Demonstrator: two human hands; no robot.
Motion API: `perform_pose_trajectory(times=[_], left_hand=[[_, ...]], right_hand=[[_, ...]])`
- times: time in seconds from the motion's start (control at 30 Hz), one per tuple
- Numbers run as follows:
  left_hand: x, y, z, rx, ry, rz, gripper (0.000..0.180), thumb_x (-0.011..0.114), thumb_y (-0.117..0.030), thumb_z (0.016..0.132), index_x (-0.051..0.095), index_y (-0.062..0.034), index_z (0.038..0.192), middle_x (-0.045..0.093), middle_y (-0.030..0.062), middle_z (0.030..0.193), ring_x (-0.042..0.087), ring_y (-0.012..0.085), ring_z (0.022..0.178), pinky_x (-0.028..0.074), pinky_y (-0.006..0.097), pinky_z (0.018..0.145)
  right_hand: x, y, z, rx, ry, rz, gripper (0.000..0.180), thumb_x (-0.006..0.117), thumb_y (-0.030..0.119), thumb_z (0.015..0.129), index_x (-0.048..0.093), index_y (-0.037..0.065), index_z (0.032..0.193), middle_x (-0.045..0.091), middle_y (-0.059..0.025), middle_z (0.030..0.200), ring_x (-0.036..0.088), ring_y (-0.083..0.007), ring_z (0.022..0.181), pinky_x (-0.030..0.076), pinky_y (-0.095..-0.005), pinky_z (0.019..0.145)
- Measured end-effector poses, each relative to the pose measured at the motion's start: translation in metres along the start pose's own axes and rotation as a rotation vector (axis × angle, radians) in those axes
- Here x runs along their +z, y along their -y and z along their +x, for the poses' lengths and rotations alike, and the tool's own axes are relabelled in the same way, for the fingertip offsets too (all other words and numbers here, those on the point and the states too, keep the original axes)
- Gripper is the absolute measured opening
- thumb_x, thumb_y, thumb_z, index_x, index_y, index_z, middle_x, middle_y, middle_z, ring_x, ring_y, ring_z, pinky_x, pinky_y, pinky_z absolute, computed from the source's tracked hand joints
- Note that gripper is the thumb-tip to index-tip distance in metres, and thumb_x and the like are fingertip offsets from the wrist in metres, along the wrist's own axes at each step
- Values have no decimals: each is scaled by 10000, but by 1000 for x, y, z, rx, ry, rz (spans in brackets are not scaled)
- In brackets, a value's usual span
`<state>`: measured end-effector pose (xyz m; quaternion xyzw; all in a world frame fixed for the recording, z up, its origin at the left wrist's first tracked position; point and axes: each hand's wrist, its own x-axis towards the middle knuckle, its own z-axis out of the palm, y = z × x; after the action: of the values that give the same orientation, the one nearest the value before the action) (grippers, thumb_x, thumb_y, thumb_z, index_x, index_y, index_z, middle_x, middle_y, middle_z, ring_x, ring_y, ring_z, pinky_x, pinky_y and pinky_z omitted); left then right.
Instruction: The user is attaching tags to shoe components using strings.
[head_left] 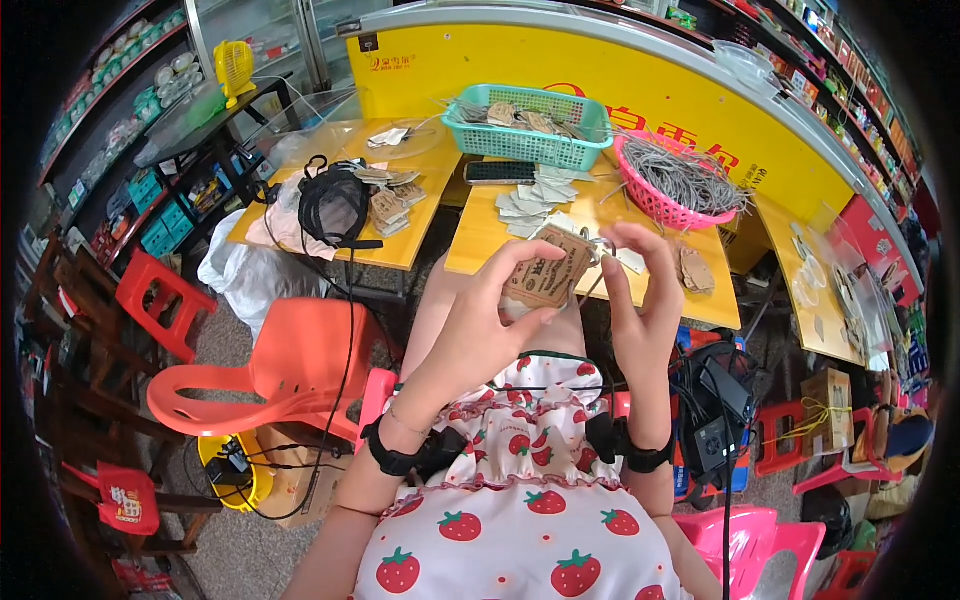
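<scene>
My left hand [478, 318] pinches a brown kraft-card hang tag [552, 268] by its left side, above my lap. At the tag's upper right corner my right hand [645, 300] has its thumb and fingers brought together around a thin grey cord [592, 287]. The cord's loop is partly blurred at the fingertips. Just beyond my hands, a pile of pale tags [535, 203] lies on the yellow table [475, 235]. A small stack of brown tags [696, 270] lies to the right. A pink basket [655, 208] at the back right holds many grey cords [680, 175].
A teal basket [530, 148] with corded tags stands at the table's back, near a dark phone [500, 173]. On the left table are a black mesh pouch [335, 205] and more tags [392, 205]. An orange-red chair [300, 350] stands left; a black cable [350, 350] hangs beside it.
</scene>
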<state>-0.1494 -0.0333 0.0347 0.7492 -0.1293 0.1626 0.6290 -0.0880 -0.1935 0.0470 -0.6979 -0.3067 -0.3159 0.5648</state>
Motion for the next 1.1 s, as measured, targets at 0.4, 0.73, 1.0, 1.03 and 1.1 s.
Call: perform_pose_trajectory(times=[0.4,0.73,1.0,1.03,1.1], left_hand=[[-42,-6,1,-105,284,-86,556,738,55,708,506,-34,1206,525,32,1180,515,129,1121,449,284,940],[-45,-9,-3,-113,339,-182,518,708,81,714,542,-62,1184,558,27,1165,532,131,1093,442,288,946],[-54,-8,-2,-169,305,-187,535,742,50,698,525,-40,1178,518,20,1152,502,121,1112,430,281,948],[-55,-7,-3,-169,303,-190,535,742,50,698,525,-40,1178,518,20,1152,502,121,1112,430,281,948],[-58,-5,-3,-182,325,-195,544,740,51,700,509,-47,1184,514,21,1156,497,115,1114,429,278,940]], right_hand=[[-24,-8,5,157,284,202,182,579,44,881,656,-12,1037,671,-111,990,626,-178,797,465,-290,771],[-29,-10,7,125,344,112,115,632,-30,811,694,-19,907,666,-90,876,637,-162,786,492,-264,718],[-7,-1,2,22,185,-4,108,641,-41,795,670,-26,898,656,-103,851,623,-175,715,487,-268,642],[-6,1,3,3,214,-37,120,646,-34,789,670,-17,906,656,-102,855,613,-184,730,480,-277,657],[-6,3,4,-17,247,-70,132,651,-27,784,671,-9,914,656,-101,859,604,-193,746,474,-286,673]])
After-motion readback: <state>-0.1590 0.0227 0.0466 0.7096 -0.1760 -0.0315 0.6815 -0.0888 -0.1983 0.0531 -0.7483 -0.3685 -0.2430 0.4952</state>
